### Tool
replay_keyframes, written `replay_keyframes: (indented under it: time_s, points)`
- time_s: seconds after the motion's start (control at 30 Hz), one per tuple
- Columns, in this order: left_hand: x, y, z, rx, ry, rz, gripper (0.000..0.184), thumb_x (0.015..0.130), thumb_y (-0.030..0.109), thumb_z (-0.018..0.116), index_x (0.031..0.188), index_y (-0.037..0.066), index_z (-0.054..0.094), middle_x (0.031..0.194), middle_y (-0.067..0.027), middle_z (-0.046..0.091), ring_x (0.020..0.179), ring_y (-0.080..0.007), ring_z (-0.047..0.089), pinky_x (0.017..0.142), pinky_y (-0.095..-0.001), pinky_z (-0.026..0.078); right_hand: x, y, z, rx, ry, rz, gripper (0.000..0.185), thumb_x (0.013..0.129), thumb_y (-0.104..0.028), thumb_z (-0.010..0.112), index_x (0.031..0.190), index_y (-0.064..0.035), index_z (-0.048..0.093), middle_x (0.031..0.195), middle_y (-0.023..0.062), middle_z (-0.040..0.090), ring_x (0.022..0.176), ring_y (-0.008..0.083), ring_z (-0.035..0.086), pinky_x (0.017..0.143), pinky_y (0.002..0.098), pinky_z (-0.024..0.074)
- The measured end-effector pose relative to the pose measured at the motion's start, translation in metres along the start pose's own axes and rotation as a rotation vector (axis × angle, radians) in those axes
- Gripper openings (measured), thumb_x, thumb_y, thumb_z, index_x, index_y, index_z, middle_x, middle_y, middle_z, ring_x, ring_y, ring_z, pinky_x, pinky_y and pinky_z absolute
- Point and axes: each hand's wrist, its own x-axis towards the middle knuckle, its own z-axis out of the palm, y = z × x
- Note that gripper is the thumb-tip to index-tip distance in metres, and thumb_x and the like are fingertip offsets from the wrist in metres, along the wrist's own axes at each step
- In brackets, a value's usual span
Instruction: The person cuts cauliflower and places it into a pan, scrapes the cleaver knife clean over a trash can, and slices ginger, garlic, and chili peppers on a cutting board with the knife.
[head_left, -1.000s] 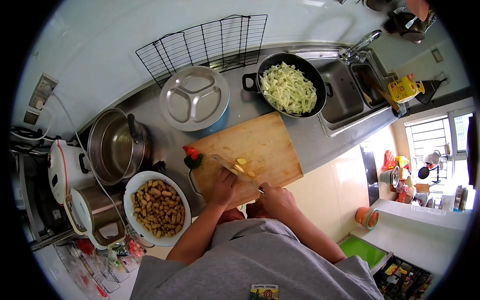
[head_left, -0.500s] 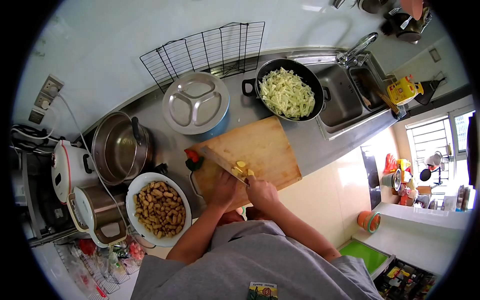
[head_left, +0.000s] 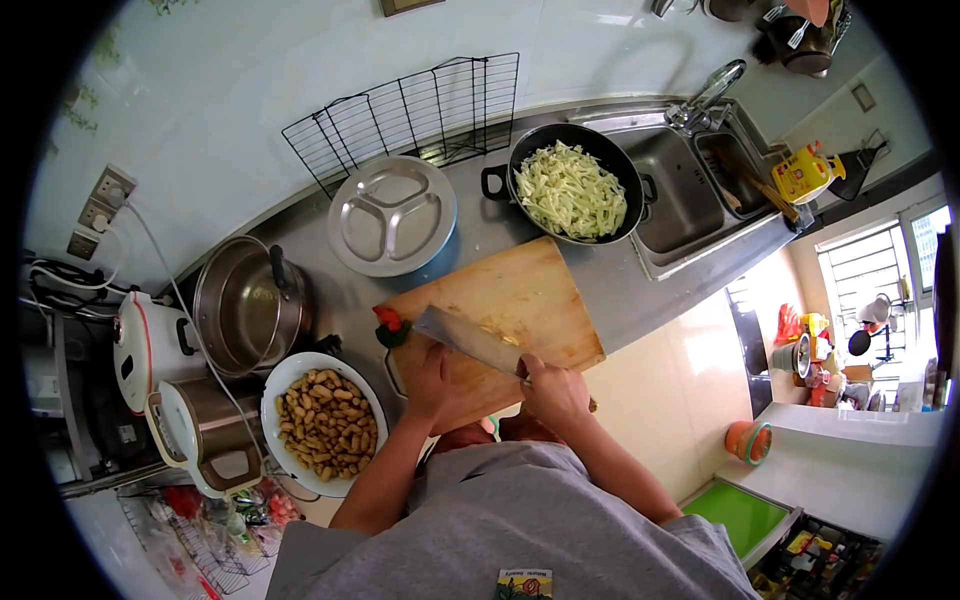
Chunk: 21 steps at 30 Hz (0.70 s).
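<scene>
My right hand [head_left: 558, 393] is closed around the handle of a cleaver [head_left: 470, 338]. Its broad blade lies across the wooden cutting board [head_left: 545, 290], slanting up to the left. Small yellowish pieces, looking like ginger [head_left: 497, 332], lie along the blade's far side; the blade may hide more. My left hand [head_left: 430, 380] is at the board's near left part, fingers stretched out close to the blade's far end; whether they touch it I cannot tell. A red and dark green pepper-like piece [head_left: 390, 325] rests at the board's left corner.
Behind the board stand a divided steel plate [head_left: 392, 212] on a blue container and a black pan [head_left: 580, 182] of chopped pale-green vegetable. A basin [head_left: 325, 425] of peanuts and a steel pot [head_left: 250, 310] are left. The sink [head_left: 680, 185] is at right.
My right hand and the cleaver have shifted right and toward me, and more of the blade's flat side shows. My left hand has moved left, away from the yellow pieces. Fewer pieces are visible.
</scene>
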Motion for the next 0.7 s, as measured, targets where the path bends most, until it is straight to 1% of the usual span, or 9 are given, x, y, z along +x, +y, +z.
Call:
replay_keyframes:
  time_s: [0.03, 0.1, 0.23, 0.33, 0.4, 0.43, 0.5, 0.6, 0.7]
  points:
    - [0.010, 0.012, -0.009, 0.004, 0.001, 0.002, 0.017, 0.088, 0.003, 0.057, 0.104, 0.005, 0.062, 0.105, -0.0128, 0.059, 0.097, -0.0327, 0.058, 0.085, -0.0394, 0.047, -0.001, 0.001, -0.002, 0.045, -0.014, 0.039, 0.019, 0.088, -0.021, 0.053, 0.103, -0.0106, 0.059, 0.080, 0.0144, 0.069, 0.072, 0.0340, 0.068, 0.065, 0.0460, 0.0539]
    - [0.028, 0.035, -0.028, 0.237, 0.167, 0.356, 0.018, 0.086, 0.000, 0.058, 0.103, 0.003, 0.063, 0.102, -0.0141, 0.060, 0.095, -0.0330, 0.059, 0.081, -0.0386, 0.049, -0.003, 0.007, -0.002, 0.092, -0.028, 0.078, 0.021, 0.087, -0.023, 0.055, 0.105, -0.0115, 0.060, 0.079, 0.0152, 0.069, 0.072, 0.0344, 0.068, 0.065, 0.0461, 0.0539]
    - [0.033, 0.055, -0.029, 0.250, 0.200, 0.350, 0.018, 0.087, 0.001, 0.059, 0.104, 0.003, 0.063, 0.103, -0.0142, 0.060, 0.092, -0.0332, 0.060, 0.082, -0.0382, 0.049, 0.002, 0.024, 0.008, 0.363, 0.143, 0.071, 0.023, 0.085, -0.024, 0.062, 0.102, -0.0094, 0.067, 0.079, 0.0192, 0.067, 0.072, 0.0378, 0.066, 0.067, 0.0461, 0.0534]
    - [0.030, 0.070, -0.018, -0.080, 0.034, 0.009, 0.019, 0.091, 0.003, 0.058, 0.109, 0.002, 0.062, 0.104, -0.0117, 0.062, 0.096, -0.0291, 0.060, 0.087, -0.0381, 0.047, 0.003, 0.020, -0.004, 0.545, 0.143, 0.101, 0.022, 0.084, -0.023, 0.064, 0.098, -0.0067, 0.069, 0.077, 0.0204, 0.066, 0.071, 0.0396, 0.065, 0.067, 0.0447, 0.0528]
    - [0.030, 0.071, -0.003, -0.671, -0.113, -0.359, 0.026, 0.099, 0.022, 0.055, 0.115, 0.002, 0.060, 0.108, -0.0098, 0.064, 0.102, -0.0243, 0.061, 0.092, -0.0375, 0.046, 0.001, 0.019, -0.007, 0.610, 0.125, 0.131, 0.021, 0.083, -0.021, 0.064, 0.096, -0.0054, 0.069, 0.076, 0.0210, 0.066, 0.071, 0.0402, 0.064, 0.066, 0.0436, 0.0525]
    - [0.032, 0.070, 0.002, -0.671, -0.115, -0.358, 0.026, 0.099, 0.022, 0.055, 0.115, 0.002, 0.060, 0.108, -0.0098, 0.064, 0.102, -0.0243, 0.061, 0.092, -0.0375, 0.046, 0.000, 0.021, -0.005, 0.628, 0.140, 0.113, 0.022, 0.084, -0.021, 0.064, 0.096, -0.0032, 0.068, 0.071, 0.0190, 0.065, 0.064, 0.0359, 0.064, 0.062, 0.0409, 0.0516]
    - [0.042, 0.074, 0.009, -1.358, -0.333, -0.742, 0.047, 0.102, 0.042, 0.044, 0.120, 0.001, 0.059, 0.107, -0.0090, 0.066, 0.100, -0.0203, 0.063, 0.091, -0.0353, 0.047, -0.002, 0.023, -0.007, 0.646, 0.154, 0.096, 0.023, 0.085, -0.021, 0.064, 0.096, -0.0011, 0.067, 0.066, 0.0171, 0.064, 0.058, 0.0316, 0.064, 0.057, 0.0382, 0.0506]
    - [0.052, 0.087, 0.006, -1.609, -0.517, -0.842, 0.060, 0.101, 0.054, 0.036, 0.120, 0.002, 0.058, 0.109, -0.0117, 0.066, 0.098, -0.0220, 0.064, 0.091, -0.0344, 0.046, -0.007, 0.026, -0.015, 0.996, -0.111, 0.276, 0.026, 0.087, -0.022, 0.064, 0.094, 0.0028, 0.066, 0.059, 0.0104, 0.060, 0.049, 0.0184, 0.059, 0.049, 0.0326, 0.0468]
    - [0.053, 0.076, 0.008, -1.713, -0.617, -0.777, 0.046, 0.102, 0.043, 0.044, 0.115, 0.002, 0.061, 0.111, -0.0120, 0.066, 0.101, -0.0226, 0.064, 0.088, -0.0362, 0.048, -0.010, 0.034, -0.009, 1.182, -0.160, 0.286, 0.029, 0.088, -0.024, 0.063, 0.094, 0.0044, 0.065, 0.057, 0.0046, 0.055, 0.047, 0.0099, 0.053, 0.045, 0.0286, 0.0431]
